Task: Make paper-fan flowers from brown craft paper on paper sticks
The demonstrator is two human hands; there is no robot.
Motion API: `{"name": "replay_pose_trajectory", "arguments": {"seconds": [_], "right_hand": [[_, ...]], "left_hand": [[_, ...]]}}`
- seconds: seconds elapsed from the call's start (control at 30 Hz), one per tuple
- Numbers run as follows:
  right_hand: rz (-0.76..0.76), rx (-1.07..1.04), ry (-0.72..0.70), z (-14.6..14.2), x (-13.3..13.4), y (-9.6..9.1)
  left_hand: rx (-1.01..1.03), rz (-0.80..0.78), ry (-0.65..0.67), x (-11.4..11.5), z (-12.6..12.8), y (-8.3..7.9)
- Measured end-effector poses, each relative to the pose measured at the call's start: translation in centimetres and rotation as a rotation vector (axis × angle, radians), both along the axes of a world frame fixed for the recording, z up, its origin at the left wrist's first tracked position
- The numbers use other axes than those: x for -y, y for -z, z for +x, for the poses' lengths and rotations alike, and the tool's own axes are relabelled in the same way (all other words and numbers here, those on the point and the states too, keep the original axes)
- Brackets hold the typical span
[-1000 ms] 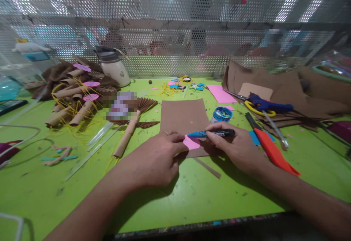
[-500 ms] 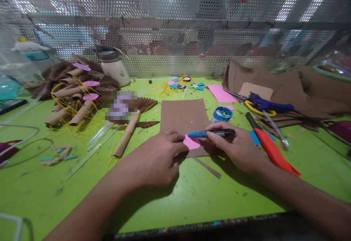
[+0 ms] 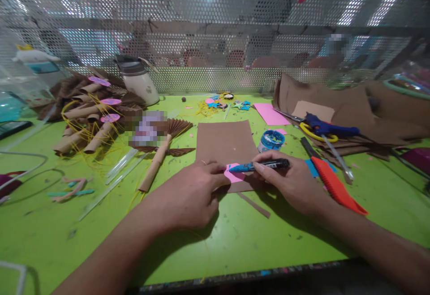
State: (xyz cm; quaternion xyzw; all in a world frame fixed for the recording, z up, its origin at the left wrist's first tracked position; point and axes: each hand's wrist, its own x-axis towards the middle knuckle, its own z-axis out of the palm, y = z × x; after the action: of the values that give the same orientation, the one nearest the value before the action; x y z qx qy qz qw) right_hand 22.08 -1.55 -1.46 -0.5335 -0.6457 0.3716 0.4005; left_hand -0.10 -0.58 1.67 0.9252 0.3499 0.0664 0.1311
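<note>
My right hand (image 3: 289,176) is closed around a blue-and-black marker (image 3: 248,166). Its tip touches a small pink paper piece (image 3: 235,176), where blue marks show. With fingertips pressed on the left edge of that piece, my left hand (image 3: 193,192) holds it down on a brown sheet (image 3: 223,138). The sheet lies flat, its near part covered by both hands. Behind my right hand stands an open blue jar (image 3: 272,140) with whitish stuff and blue smears inside. A thin brown strip (image 3: 254,205) lies just below the sheet.
Left are brown paper rolls (image 3: 101,137) tangled with yellow string, a folded-fan figure (image 3: 156,163), clear sticks (image 3: 107,192) and a bottle (image 3: 141,82). Right are an orange-handled cutter (image 3: 339,185), a blue glue gun (image 3: 331,127) and brown sheets (image 3: 386,116). A perforated metal screen (image 3: 215,44) stands behind.
The marker tip has moved slightly down and left over the pink piece, and more blue marks show on it. My left hand stays in place.
</note>
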Motion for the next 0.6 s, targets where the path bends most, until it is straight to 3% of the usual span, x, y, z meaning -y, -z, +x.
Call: {"name": "replay_pose_trajectory", "arguments": {"seconds": [0.3,0.6], "right_hand": [[-0.007,-0.010,0.061,0.27,-0.27,0.31],[-0.056,-0.097,0.026,0.07,-0.28,0.67]], "left_hand": [[0.019,0.011,0.006,-0.11,-0.12,0.18],[0.024,0.010,0.010,-0.08,-0.06,0.14]]}}
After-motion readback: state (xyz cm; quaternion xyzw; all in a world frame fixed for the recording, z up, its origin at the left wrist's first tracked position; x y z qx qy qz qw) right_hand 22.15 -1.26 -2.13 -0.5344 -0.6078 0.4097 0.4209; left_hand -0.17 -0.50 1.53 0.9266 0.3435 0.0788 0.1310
